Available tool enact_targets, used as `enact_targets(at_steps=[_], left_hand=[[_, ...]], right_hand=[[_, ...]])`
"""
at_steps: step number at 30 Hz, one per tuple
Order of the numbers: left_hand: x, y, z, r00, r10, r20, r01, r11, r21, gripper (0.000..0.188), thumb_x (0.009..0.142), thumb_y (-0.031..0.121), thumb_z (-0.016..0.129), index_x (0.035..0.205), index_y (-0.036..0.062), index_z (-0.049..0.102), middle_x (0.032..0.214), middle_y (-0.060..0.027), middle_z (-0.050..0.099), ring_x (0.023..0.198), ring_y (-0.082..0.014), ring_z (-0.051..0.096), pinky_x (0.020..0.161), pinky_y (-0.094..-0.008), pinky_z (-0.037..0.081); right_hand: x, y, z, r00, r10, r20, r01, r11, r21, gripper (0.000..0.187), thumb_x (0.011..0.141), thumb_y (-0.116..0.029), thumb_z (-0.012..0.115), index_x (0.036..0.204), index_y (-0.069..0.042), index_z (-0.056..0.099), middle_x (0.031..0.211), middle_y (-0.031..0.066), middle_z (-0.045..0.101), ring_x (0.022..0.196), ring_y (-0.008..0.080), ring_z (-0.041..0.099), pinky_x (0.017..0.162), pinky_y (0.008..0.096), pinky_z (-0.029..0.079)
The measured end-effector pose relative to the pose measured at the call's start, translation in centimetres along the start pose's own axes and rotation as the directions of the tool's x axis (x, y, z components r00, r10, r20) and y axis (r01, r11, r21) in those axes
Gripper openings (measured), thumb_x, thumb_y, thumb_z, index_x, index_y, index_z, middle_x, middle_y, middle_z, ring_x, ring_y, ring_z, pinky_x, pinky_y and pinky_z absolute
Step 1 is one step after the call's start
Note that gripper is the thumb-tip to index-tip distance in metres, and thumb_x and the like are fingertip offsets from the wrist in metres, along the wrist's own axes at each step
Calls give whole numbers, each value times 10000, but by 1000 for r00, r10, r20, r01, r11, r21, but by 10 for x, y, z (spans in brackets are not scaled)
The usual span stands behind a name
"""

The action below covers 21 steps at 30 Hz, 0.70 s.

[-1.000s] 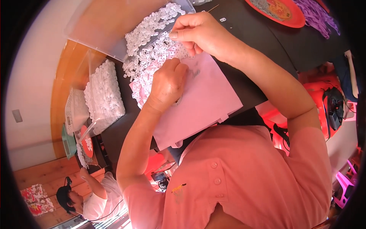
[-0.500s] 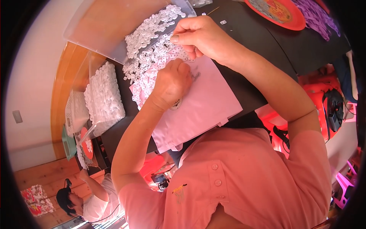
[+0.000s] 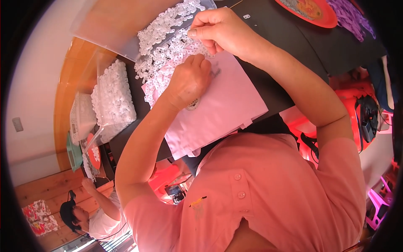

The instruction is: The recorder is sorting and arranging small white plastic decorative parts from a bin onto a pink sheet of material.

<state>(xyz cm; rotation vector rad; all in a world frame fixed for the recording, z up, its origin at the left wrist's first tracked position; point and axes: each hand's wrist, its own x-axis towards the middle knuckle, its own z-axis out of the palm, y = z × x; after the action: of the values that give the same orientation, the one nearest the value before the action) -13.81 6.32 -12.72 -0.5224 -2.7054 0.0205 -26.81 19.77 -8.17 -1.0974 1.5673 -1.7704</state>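
Note:
My right hand (image 3: 226,35) is raised over the far end of a pile of small white plastic pieces (image 3: 168,63), its thumb and forefinger pinched together. Whatever sits in that pinch is too small to make out. Just below and to the left, my left hand (image 3: 191,82) is closed, knuckles up, at the pile's edge over a pink cloth bag (image 3: 226,105). Its fingertips are hidden beneath it, so I cannot see what they grip. The loose pieces are flat, with holes, and spread from the bag to a clear plastic bin (image 3: 107,31) lying tipped behind them.
A clear box packed with white pieces (image 3: 115,101) stands left on the black table (image 3: 289,46). At the far right are a red plate (image 3: 327,19) and purple strips (image 3: 350,19). A co-worker (image 3: 94,214) sits at lower left, reaching toward another red plate (image 3: 94,155).
The whole view has shifted slightly, with the table and bag sitting a little higher. Both my hands keep nearly the same closed poses.

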Motion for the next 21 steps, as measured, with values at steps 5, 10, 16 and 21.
enact_targets(at_steps=[5, 10, 16, 21], left_hand=[[-6, -3, 5, 990, -111, -82, 103, 989, -102, 117, 766, 6, 636, 845, 27, 552, 755, -115, 526, 661, -255, 570, 582, -367, 488], [4, 7, -41, 591, -775, 225, 574, 208, -792, 87, 892, 83, 595, 915, 10, 637, 715, -11, 581, 620, -75, 517, 546, -243, 442], [9, 2, -74, 548, -745, 379, 334, -220, -916, 145, 870, 117, 617, 903, -23, 629, 733, -49, 579, 563, -104, 505, 440, -236, 354], [7, 6, -76, 613, -652, 446, 272, -355, -894, 145, 882, 118, 611, 902, -25, 623, 738, -58, 578, 579, -130, 518, 432, -250, 343]], right_hand=[[4, 11, 2, 995, -100, -4, 99, 993, -58, 191, 871, -165, 649, 816, 16, 627, 581, 38, 551, 496, 111, 532, 453, 296, 406], [-3, 5, 2, 963, -269, 35, 250, 833, -494, 102, 905, -105, 612, 914, -6, 638, 690, -2, 584, 615, 69, 533, 555, 237, 435], [-3, 7, 15, 882, -463, 83, 469, 851, -235, 159, 833, -40, 598, 969, -16, 677, 763, 81, 672, 668, 135, 609, 631, 282, 474], [-11, 1, 16, 944, -313, 105, 328, 927, -185, 122, 877, -19, 633, 988, -26, 683, 792, -11, 654, 674, 44, 552, 566, 207, 432]])
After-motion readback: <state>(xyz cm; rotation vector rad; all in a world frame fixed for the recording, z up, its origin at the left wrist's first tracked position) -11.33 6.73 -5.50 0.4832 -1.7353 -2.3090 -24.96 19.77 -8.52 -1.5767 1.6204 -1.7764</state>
